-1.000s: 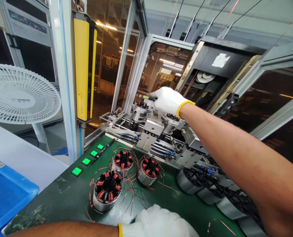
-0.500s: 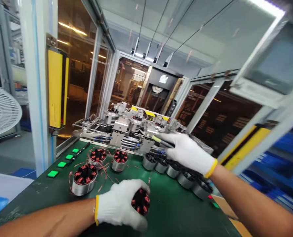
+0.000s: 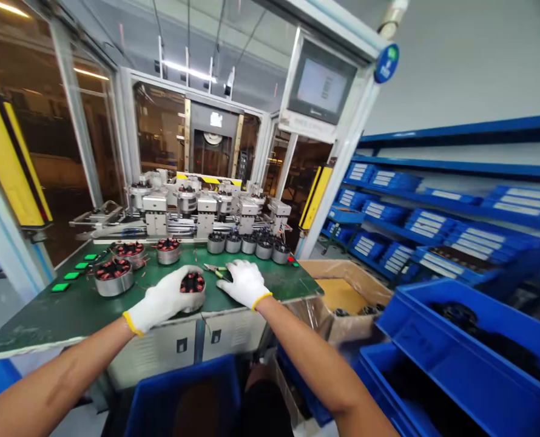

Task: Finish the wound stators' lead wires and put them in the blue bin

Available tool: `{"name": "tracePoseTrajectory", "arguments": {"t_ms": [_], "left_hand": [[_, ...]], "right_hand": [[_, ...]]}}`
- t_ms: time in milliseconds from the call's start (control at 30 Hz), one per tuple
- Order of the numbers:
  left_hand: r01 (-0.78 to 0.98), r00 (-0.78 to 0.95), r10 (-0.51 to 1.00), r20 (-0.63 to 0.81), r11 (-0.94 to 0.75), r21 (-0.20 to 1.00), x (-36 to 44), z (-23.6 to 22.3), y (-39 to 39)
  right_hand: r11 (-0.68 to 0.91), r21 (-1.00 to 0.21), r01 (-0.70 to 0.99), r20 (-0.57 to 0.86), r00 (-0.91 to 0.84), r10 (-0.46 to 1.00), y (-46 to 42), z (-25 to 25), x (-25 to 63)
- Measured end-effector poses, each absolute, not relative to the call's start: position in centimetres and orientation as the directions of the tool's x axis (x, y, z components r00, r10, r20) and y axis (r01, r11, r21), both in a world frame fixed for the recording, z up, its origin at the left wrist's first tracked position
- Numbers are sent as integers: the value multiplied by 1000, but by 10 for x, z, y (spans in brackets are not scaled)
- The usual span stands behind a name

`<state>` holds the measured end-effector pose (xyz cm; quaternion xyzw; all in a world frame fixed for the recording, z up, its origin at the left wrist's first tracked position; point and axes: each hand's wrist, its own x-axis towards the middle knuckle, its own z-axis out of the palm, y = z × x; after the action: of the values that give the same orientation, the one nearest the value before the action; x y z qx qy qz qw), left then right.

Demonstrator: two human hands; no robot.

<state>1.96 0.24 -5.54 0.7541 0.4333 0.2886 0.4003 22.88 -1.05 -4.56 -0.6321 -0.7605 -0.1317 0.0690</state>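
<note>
A copper-wound stator (image 3: 193,284) is being clasped, partly hidden, by the left hand (image 3: 164,297) at eight o'clock from pliers (image 3: 213,268) whose handles are being obscured by the right hand (image 3: 246,282), its grip unclear.

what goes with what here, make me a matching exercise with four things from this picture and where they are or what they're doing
Things:
1. left hand
2. pliers
3. screen
4. square buttons

Places and states:
A. high above the bench
B. green, on the bench's left side
C. gripping a stator
D. by the right hand

Pairs: 1-C, 2-D, 3-A, 4-B
</note>
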Motion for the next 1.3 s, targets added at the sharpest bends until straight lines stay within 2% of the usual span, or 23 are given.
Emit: {"name": "tracePoseTrajectory", "arguments": {"t_ms": [100, 233, 333, 500, 667, 767, 833, 867, 933, 1000, 1067, 1167, 1300], "left_hand": [[471, 414, 906, 86, -294, 831, 16, -57, -7], [509, 384, 914, 134, -330, 795, 13, -63, -8], [560, 368, 903, 222, -406, 722, 12, -63, -7], [586, 372, 898, 237, -425, 690, 10, -58, -4], [544, 288, 912, 291, -406, 734, -1, -58, -11], [575, 209, 930, 303, -367, 731, -2, -59, -21], [664, 165, 943, 288, -322, 675, 5, -58, -26], [711, 142, 949, 281, -295, 639, 11, -56, -28], [776, 125, 958, 258, -256, 576, 22, -54, -28], [812, 147, 963, 224, -247, 529, 29, -52, -26], [844, 143, 975, 172, -211, 493, 32, -51, -21], [869, 91, 990, 110, -133, 477, 32, -49, -16], [825, 173, 973, 150, -227, 517, 29, -48, -14]], "right_hand": [[115, 83, 990, 335, -136, 932, -23, -42, 249], [-133, 27, 991, 393, 112, 912, -44, -44, 322], [-263, 9, 965, 355, 243, 903, -47, -54, 375], [-279, 18, 960, 303, 260, 917, -26, -72, 404], [-392, -124, 911, 285, 411, 866, -19, -71, 405], [-461, -161, 873, 345, 487, 802, -30, -61, 390], [-383, -188, 904, 455, 426, 782, -42, -50, 363], [-275, -194, 942, 514, 336, 789, -49, -45, 344], [94, -149, 984, 612, 17, 791, -60, -32, 300], [468, -16, 884, 534, -388, 751, -61, -18, 254], [667, 76, 741, 406, -634, 658, -52, -4, 217], [719, 211, 662, 201, -749, 631, -33, 17, 186], [631, 363, 685, -25, -670, 742, -28, 39, 178]]}}
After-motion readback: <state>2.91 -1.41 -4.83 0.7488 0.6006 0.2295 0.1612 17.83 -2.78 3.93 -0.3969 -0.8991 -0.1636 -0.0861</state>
